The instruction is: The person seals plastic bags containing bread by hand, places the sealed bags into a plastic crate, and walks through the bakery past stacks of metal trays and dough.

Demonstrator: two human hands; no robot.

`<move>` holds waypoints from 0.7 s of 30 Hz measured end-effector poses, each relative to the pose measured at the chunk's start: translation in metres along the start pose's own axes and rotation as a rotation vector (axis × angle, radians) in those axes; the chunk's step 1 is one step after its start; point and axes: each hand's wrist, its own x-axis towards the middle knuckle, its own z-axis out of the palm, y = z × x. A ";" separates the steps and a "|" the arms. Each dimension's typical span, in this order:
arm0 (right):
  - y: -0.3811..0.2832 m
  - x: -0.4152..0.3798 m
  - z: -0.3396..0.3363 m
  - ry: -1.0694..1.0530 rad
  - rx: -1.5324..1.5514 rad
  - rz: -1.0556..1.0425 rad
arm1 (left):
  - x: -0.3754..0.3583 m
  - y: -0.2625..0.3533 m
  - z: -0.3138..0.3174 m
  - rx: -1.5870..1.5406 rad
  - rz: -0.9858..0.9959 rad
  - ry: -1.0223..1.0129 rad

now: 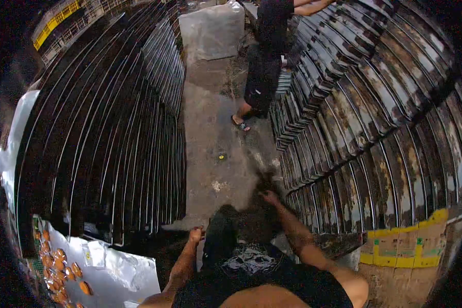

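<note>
The right hand point(268, 195) is stretched out low and forward, fingers spread loosely with nothing gripped as far as can be told, fingertips just at the near lower corner of the right-hand stack of rusty metal trays point(374, 154). If a tray is to be drawn from that stack, it's probably best taken by its near edge at the bottom corner and slid straight along the aisle so the neighbours aren't dragged with it. The elbow is bent, the forearm angled up and left from the torso. The left hand point(195, 234) is curled into a loose fist, apparently empty, hanging over the concrete aisle floor point(215, 133) beside the near end of the left-hand row of dark trays point(108, 133). At the far end of the aisle another person's legs point(256, 82) are seen, and orange pieces point(56, 262) lie on a foil sheet point(118, 267) at bottom left.
</note>
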 end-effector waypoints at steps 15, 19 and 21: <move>-0.057 0.039 0.031 -0.086 -0.153 0.329 | 0.153 0.215 -0.065 0.516 -0.085 -0.017; -0.095 0.064 0.055 -0.069 -0.062 0.314 | 0.217 0.317 -0.047 0.468 -0.019 -0.012; -0.131 0.081 0.070 -0.072 -0.020 0.279 | 0.245 0.374 -0.024 0.401 0.027 -0.029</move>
